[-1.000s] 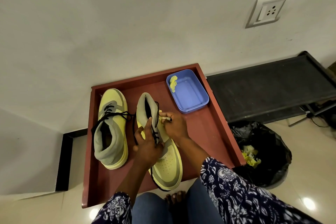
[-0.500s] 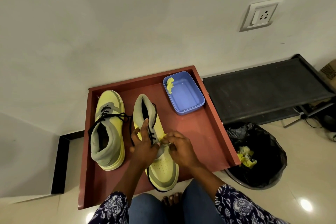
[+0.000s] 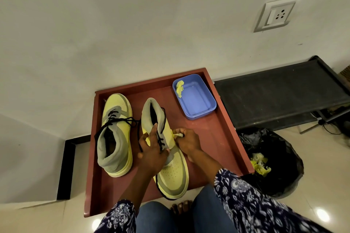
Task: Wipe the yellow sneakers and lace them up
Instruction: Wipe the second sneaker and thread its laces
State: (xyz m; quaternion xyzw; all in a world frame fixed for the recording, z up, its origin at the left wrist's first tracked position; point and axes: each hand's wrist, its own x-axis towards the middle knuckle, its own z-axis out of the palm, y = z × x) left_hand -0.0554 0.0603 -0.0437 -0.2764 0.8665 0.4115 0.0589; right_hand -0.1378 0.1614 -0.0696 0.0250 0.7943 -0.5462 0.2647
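On the red-brown wooden tray (image 3: pixel 223 138) I log my left hand (image 3: pixel 153 152) gripping the suede-collared yellow sneaker (image 3: pixel 170 172), my right hand (image 3: pixel 188 141) pinching a crumpled yellow wipe (image 3: pixel 177 135).

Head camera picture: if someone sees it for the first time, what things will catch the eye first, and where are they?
Two yellow sneakers on a red-brown tray stand out first: the left sneaker lies alone, while the right sneaker is in the middle, held by the left hand. The right hand pinches a small yellow wipe against its side. Behind, a blue tub holds another yellow scrap.
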